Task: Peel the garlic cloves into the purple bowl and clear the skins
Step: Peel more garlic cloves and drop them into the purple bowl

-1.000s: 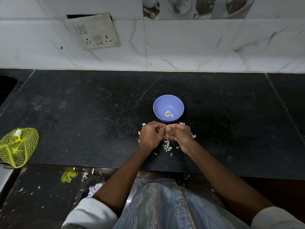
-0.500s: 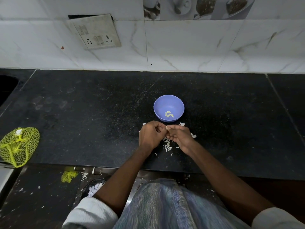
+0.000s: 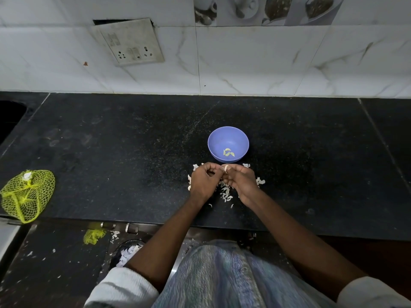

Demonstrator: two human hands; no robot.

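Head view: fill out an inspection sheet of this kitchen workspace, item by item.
Surface: black stone counter, speckled with crumbs.
Job's things: purple bowl holding a few peeled garlic cloves; one garlic clove pinched between both hands.
Clutter: garlic skins strewn under the hands; yellow mesh bag at the counter's left edge.
Hands: left hand and right hand curled, fingertips meeting on the clove.
Cables: nothing seen.
Surroundings: marble wall tiles; wall socket plate, tilted.

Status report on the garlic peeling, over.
Both hands together just short of the purple bowl; left hand and right hand pinch one garlic clove. Peeled cloves in bowl. Skins litter the counter underneath.
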